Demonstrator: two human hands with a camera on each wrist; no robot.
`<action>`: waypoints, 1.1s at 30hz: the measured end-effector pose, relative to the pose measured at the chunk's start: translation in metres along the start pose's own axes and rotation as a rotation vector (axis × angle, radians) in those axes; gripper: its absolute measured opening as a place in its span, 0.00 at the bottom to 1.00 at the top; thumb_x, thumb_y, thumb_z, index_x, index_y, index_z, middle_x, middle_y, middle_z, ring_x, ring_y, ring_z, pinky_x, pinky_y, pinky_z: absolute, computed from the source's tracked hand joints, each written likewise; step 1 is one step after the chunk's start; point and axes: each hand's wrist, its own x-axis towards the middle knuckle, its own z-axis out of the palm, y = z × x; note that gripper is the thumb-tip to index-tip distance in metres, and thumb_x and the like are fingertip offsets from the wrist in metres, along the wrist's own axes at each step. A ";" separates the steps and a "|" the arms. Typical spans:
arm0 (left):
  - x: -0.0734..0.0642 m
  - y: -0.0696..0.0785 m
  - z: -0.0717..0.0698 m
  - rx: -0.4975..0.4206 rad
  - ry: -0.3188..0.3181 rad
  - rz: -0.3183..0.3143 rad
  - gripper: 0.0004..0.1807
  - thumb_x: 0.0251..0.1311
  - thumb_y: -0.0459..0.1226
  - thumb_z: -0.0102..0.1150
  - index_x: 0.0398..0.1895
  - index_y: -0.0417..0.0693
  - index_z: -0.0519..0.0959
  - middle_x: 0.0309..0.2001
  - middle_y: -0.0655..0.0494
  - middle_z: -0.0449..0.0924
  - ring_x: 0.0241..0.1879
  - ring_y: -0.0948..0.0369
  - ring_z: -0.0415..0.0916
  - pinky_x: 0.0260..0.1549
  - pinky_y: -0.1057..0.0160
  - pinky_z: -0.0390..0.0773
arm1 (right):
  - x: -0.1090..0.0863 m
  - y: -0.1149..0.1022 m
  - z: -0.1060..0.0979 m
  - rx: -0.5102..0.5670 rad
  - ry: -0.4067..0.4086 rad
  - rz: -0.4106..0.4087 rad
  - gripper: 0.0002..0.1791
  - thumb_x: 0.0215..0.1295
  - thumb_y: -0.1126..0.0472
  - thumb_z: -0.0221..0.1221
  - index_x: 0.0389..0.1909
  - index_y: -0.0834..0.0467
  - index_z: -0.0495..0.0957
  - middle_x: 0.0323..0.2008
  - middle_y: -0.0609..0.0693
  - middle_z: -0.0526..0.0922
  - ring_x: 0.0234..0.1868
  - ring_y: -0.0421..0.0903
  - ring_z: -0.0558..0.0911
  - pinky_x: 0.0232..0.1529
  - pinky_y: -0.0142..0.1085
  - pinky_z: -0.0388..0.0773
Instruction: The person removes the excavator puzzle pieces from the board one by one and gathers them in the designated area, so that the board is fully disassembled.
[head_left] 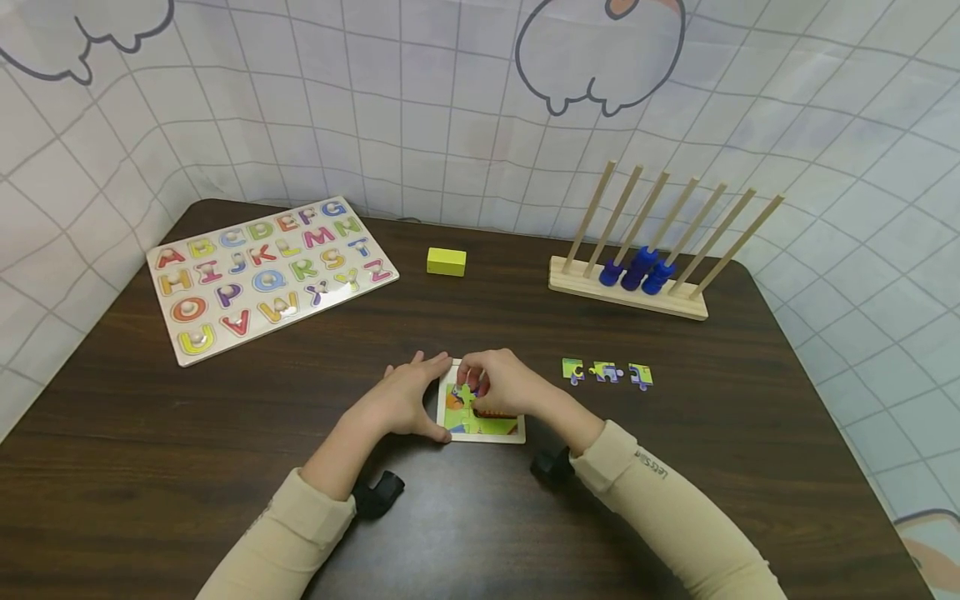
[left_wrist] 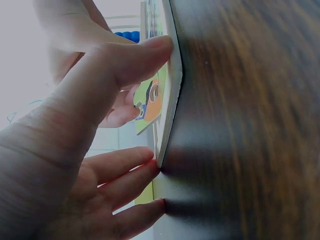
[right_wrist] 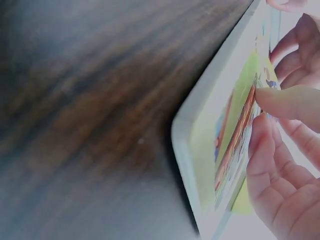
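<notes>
Surface [head_left: 465, 533]: dark wood grain, dull sheen at the near edge. White grid-lined cloth [head_left: 420, 108] closes off the back and both sides, creased along the back, cartoon animal outlines printed on it.

Frame [head_left: 487, 438] lies flat mid-surface, pale rim, partly filled green picture inside. Left hand [head_left: 397, 398]: fingers spread and mostly straight, thumb on the frame's near-left corner, fingertips at the far-left corner. Right hand [head_left: 504, 379]: thumb and fingers pinch a piece [head_left: 467, 398] over the frame; left wrist view shows it tilted up off the picture.

Three loose pieces [head_left: 606, 372] in a row right of the frame, well apart from it. Alphabet board [head_left: 223, 340] back left, knobbed letters in place. Yellow block [head_left: 446, 262] back centre. Rack [head_left: 622, 296] back right: seven wooden rods, blue beads [head_left: 639, 271] on three middle ones. Sleeves [head_left: 285, 533] beige, black unit [head_left: 378, 496] at each wrist.
</notes>
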 end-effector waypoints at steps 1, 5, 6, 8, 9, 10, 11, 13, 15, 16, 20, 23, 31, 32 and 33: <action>0.000 0.000 0.000 0.001 0.000 0.001 0.55 0.33 0.47 0.77 0.67 0.43 0.59 0.68 0.50 0.55 0.68 0.45 0.44 0.58 0.34 0.45 | 0.000 0.000 0.000 -0.004 0.001 0.003 0.13 0.44 0.73 0.65 0.32 0.58 0.76 0.27 0.50 0.77 0.25 0.40 0.75 0.26 0.27 0.74; 0.000 0.000 0.000 0.002 -0.003 -0.003 0.55 0.33 0.47 0.77 0.67 0.43 0.59 0.68 0.50 0.55 0.68 0.45 0.44 0.58 0.34 0.44 | 0.001 -0.001 0.000 -0.010 0.006 0.010 0.13 0.43 0.74 0.64 0.31 0.58 0.76 0.28 0.50 0.77 0.25 0.41 0.75 0.25 0.28 0.74; 0.000 0.000 0.000 0.002 -0.005 -0.004 0.55 0.33 0.47 0.77 0.68 0.43 0.58 0.68 0.50 0.55 0.68 0.45 0.44 0.58 0.34 0.44 | 0.001 -0.002 0.000 -0.008 0.008 0.009 0.13 0.43 0.74 0.64 0.31 0.58 0.76 0.28 0.50 0.77 0.25 0.41 0.75 0.25 0.28 0.74; 0.000 0.001 0.000 0.003 -0.007 -0.006 0.55 0.33 0.47 0.77 0.68 0.43 0.58 0.68 0.50 0.54 0.68 0.46 0.44 0.58 0.34 0.44 | 0.001 -0.002 -0.001 -0.004 0.014 0.004 0.13 0.44 0.74 0.64 0.31 0.59 0.77 0.28 0.51 0.78 0.25 0.41 0.76 0.25 0.28 0.74; 0.000 0.001 0.000 0.002 -0.010 -0.009 0.55 0.33 0.47 0.77 0.68 0.43 0.58 0.68 0.51 0.54 0.68 0.46 0.44 0.58 0.34 0.44 | 0.000 -0.002 -0.001 -0.003 0.016 0.002 0.13 0.44 0.74 0.64 0.31 0.59 0.77 0.28 0.51 0.78 0.25 0.41 0.76 0.25 0.28 0.74; 0.000 0.001 0.000 0.002 -0.011 -0.009 0.55 0.33 0.47 0.77 0.68 0.43 0.58 0.68 0.50 0.54 0.68 0.46 0.43 0.58 0.34 0.44 | 0.000 -0.002 -0.001 -0.002 0.018 0.001 0.13 0.44 0.74 0.64 0.32 0.59 0.77 0.28 0.51 0.78 0.25 0.41 0.76 0.26 0.27 0.74; 0.000 0.001 0.000 0.002 -0.013 -0.011 0.55 0.33 0.47 0.77 0.68 0.44 0.58 0.69 0.51 0.54 0.68 0.46 0.43 0.58 0.34 0.43 | 0.000 -0.002 -0.002 -0.001 0.019 0.002 0.13 0.44 0.73 0.64 0.32 0.59 0.77 0.28 0.51 0.78 0.25 0.41 0.76 0.26 0.27 0.75; 0.000 0.001 0.000 0.004 -0.013 -0.013 0.55 0.33 0.47 0.77 0.68 0.44 0.58 0.69 0.51 0.54 0.68 0.46 0.43 0.58 0.34 0.43 | -0.001 -0.002 -0.002 0.002 0.021 0.001 0.13 0.44 0.73 0.65 0.32 0.59 0.77 0.28 0.51 0.78 0.25 0.41 0.76 0.27 0.27 0.75; 0.000 0.001 0.000 0.003 -0.013 -0.015 0.55 0.33 0.47 0.77 0.68 0.44 0.58 0.69 0.51 0.54 0.68 0.46 0.43 0.58 0.35 0.43 | -0.001 -0.002 -0.003 0.004 0.024 0.002 0.13 0.44 0.73 0.65 0.32 0.59 0.77 0.28 0.51 0.78 0.26 0.41 0.77 0.28 0.27 0.75; 0.000 0.001 0.000 0.004 -0.011 -0.013 0.55 0.33 0.47 0.77 0.68 0.44 0.58 0.69 0.51 0.54 0.68 0.46 0.43 0.58 0.34 0.44 | -0.001 -0.001 -0.004 0.006 0.024 0.002 0.13 0.44 0.73 0.65 0.32 0.59 0.77 0.28 0.51 0.78 0.26 0.41 0.77 0.28 0.27 0.75; 0.000 0.000 0.000 -0.001 -0.009 -0.011 0.55 0.33 0.47 0.77 0.68 0.44 0.58 0.69 0.51 0.54 0.68 0.46 0.43 0.58 0.35 0.44 | -0.002 0.000 -0.005 0.013 0.032 0.004 0.13 0.45 0.72 0.66 0.33 0.59 0.78 0.29 0.50 0.77 0.26 0.41 0.76 0.28 0.27 0.75; 0.000 0.000 0.000 0.001 -0.006 -0.004 0.55 0.33 0.47 0.77 0.68 0.43 0.58 0.68 0.50 0.54 0.68 0.46 0.43 0.58 0.35 0.44 | -0.004 0.002 -0.006 0.020 0.041 0.005 0.12 0.46 0.71 0.65 0.33 0.59 0.78 0.30 0.50 0.78 0.25 0.41 0.76 0.27 0.28 0.75; 0.000 -0.001 0.001 0.003 -0.002 0.000 0.54 0.33 0.47 0.76 0.67 0.43 0.59 0.68 0.50 0.54 0.68 0.46 0.44 0.58 0.34 0.44 | -0.012 0.009 -0.013 0.014 0.071 0.015 0.11 0.47 0.69 0.65 0.34 0.58 0.78 0.30 0.50 0.78 0.26 0.41 0.75 0.27 0.29 0.74; 0.000 -0.001 0.001 0.005 -0.001 0.001 0.54 0.33 0.47 0.76 0.67 0.43 0.59 0.68 0.50 0.54 0.68 0.45 0.44 0.58 0.34 0.44 | -0.013 0.009 -0.014 0.016 0.074 0.017 0.11 0.47 0.69 0.65 0.34 0.58 0.78 0.30 0.49 0.78 0.26 0.41 0.75 0.27 0.29 0.74; 0.000 -0.001 0.001 0.006 0.000 0.002 0.55 0.33 0.47 0.76 0.67 0.42 0.59 0.68 0.50 0.54 0.68 0.45 0.44 0.58 0.34 0.44 | -0.014 0.010 -0.015 0.016 0.077 0.021 0.12 0.47 0.69 0.66 0.34 0.58 0.78 0.30 0.49 0.78 0.26 0.41 0.75 0.26 0.29 0.74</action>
